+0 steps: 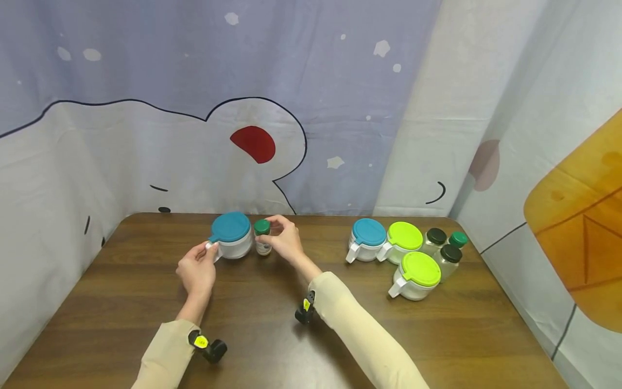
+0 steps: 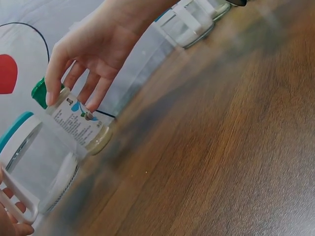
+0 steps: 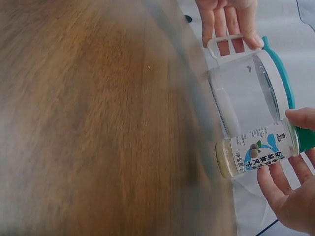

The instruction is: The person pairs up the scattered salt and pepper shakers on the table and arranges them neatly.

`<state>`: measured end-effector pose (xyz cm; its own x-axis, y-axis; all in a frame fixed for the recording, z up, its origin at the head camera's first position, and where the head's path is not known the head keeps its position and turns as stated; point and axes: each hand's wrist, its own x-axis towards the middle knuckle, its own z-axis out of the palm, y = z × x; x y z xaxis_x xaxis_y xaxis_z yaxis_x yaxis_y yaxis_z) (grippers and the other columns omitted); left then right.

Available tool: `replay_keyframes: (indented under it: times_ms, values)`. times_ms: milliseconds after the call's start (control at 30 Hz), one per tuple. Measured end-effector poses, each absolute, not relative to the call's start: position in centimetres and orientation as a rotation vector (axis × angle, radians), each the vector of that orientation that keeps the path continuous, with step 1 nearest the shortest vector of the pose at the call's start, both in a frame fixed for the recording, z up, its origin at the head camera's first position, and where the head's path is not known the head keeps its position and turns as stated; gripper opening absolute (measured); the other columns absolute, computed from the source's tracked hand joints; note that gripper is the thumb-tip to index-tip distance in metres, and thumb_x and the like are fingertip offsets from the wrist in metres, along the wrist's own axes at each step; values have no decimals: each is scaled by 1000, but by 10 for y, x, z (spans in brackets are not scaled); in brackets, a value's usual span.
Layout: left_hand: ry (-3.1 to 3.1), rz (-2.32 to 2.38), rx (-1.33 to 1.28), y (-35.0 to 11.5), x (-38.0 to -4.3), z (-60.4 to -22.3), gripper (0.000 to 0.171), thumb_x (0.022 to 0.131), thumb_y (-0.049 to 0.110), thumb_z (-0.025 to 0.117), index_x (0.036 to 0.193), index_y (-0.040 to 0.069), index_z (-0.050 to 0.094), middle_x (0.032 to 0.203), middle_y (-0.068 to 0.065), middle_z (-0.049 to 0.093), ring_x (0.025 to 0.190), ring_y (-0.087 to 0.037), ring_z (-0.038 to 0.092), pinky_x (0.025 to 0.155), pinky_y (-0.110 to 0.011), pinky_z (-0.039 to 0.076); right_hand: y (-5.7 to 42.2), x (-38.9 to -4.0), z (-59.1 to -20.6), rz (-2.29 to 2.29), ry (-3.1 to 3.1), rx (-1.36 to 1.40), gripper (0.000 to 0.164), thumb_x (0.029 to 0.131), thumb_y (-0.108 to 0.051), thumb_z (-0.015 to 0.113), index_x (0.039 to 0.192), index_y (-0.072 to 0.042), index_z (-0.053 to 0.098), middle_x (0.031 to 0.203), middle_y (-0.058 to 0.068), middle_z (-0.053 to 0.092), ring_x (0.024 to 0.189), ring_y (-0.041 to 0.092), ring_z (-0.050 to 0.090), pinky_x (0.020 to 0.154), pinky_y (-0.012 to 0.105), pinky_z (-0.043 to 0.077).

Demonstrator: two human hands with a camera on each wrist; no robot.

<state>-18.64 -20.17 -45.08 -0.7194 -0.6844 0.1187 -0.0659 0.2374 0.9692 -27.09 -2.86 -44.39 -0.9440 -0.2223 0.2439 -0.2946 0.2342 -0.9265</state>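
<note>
At the far left of the table, my left hand (image 1: 196, 267) holds the white handle of a clear seasoning jar (image 1: 236, 249) with a blue lid. The lid is down on the jar. Right beside it stands a small spice bottle (image 1: 263, 247) with a green cap, which my right hand (image 1: 286, 240) pinches near the top between thumb and fingers. In the right wrist view the bottle (image 3: 261, 150) shows a white label with Chinese print and pale contents. The left wrist view has the bottle upright against the jar's (image 2: 42, 162) side, its base close over the table.
On the right of the wooden table (image 1: 291, 346) stand another blue-lidded jar (image 1: 369, 232) and two lime-lidded jars (image 1: 405, 236). Behind them are two black-capped bottles (image 1: 451, 254) and a green-capped one (image 1: 458, 239). A printed curtain (image 1: 340, 108) hangs along the back edge.
</note>
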Motion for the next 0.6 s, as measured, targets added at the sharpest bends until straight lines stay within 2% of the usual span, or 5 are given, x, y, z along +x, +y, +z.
replay_keyframes:
  times_ms: [333, 600]
  values:
    - [-1977, -1496, 694, -207, -189, -454, 31, 90, 16, 68, 111, -6, 67, 112, -24, 68, 63, 28, 45, 61, 5, 38, -36, -276, -448, 1831, -2420, 526, 40, 72, -8, 82, 109, -6, 67, 102, 12, 72, 92, 22, 68, 80, 22, 54]
    - [-1954, -1511, 700, -210, -191, -458, 31, 90, 15, 67, 112, -7, 67, 113, -24, 67, 65, 27, 46, 62, 5, 39, -41, -278, -454, 1858, -2423, 513, 42, 72, -10, 82, 110, -8, 66, 104, 9, 72, 91, 16, 67, 81, 22, 54]
